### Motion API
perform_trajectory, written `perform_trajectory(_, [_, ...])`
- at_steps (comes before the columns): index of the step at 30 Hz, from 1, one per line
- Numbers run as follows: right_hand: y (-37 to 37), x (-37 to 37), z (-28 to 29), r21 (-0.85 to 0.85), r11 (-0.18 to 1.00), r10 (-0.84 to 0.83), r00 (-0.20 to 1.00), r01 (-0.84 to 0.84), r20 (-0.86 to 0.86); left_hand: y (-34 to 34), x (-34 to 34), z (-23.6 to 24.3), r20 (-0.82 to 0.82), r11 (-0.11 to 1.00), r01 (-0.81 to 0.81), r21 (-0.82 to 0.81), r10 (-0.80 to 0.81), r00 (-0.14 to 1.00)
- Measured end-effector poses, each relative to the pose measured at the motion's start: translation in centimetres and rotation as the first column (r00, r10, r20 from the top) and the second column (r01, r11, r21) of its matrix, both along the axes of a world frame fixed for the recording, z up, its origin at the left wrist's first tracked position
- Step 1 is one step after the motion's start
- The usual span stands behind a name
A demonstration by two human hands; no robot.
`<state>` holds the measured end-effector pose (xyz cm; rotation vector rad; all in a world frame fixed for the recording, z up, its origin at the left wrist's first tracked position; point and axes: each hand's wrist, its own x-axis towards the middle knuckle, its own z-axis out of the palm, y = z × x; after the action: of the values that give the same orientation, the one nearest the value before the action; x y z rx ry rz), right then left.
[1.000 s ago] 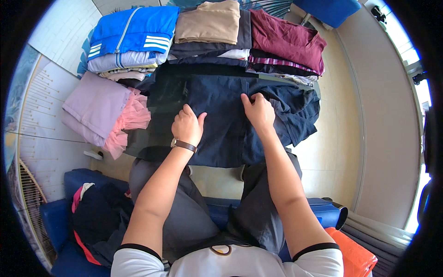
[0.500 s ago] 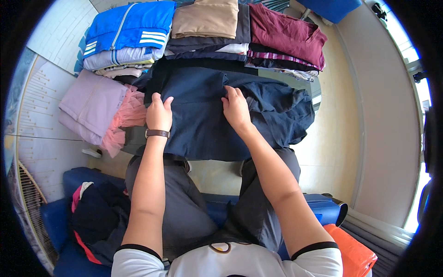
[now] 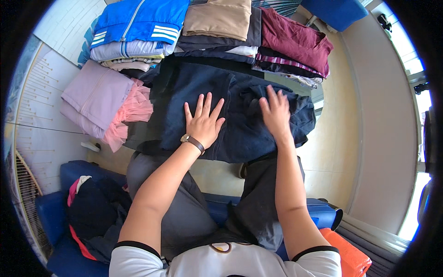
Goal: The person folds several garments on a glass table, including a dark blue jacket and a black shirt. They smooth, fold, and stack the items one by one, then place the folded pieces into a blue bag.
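A dark navy garment (image 3: 198, 81) lies spread over the glass-topped table (image 3: 138, 130) in front of me, its left part folded over and fairly flat, its right part loose and wrinkled. My left hand (image 3: 203, 120) presses flat on the folded part with its fingers spread. Over the crumpled right part is my right hand (image 3: 277, 113), open and slightly blurred; whether it touches the cloth is hard to tell. Neither hand grips anything.
Folded clothes stand along the far side: a blue jacket (image 3: 138, 21) on one pile, tan trousers (image 3: 217, 19) on another, a maroon top (image 3: 295, 41) on a third. A lilac garment (image 3: 94, 97) and pink tulle (image 3: 134, 104) lie left. Dark clothing (image 3: 101, 212) rests on the blue seat.
My left hand has let go of the garment's left edge and moved right, flattening onto it. My right hand has released the fold and shifted right. The garment's left edge now lies farther right.
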<state>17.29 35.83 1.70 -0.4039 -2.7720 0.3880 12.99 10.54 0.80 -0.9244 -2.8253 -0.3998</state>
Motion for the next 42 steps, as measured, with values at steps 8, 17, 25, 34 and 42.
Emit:
perform_trajectory(8, [-5.3,0.8,-1.9,0.247,0.963,-0.122,0.992,0.109,0.039,-1.5,-4.0,1.5,-0.156,0.926,-0.343,0.157,0.367,0.917])
perform_trajectory(17, [-5.9,-0.4,-1.3,0.222,0.975,-0.024,0.999,0.019,0.021,-9.1,-9.5,0.1,0.413,0.856,-0.503,0.121,0.417,0.810])
perform_trajectory(25, [-7.4,-3.1,-1.5,0.186,0.971,0.154,0.988,-0.150,-0.005,-14.1,-7.9,4.6,0.585,0.401,-0.544,0.737,0.024,0.810])
perform_trajectory(34, [-9.2,-4.3,-0.8,-0.519,0.809,0.167,0.954,-0.276,-0.248,-10.0,-6.1,8.3,0.578,0.389,-0.494,0.778,-0.131,0.806])
perform_trajectory(42, [-4.4,-1.1,5.0,-0.996,-0.082,-0.111,0.994,-0.019,-0.009,3.3,-0.7,8.5,0.605,0.634,-0.071,0.770,-0.691,0.395])
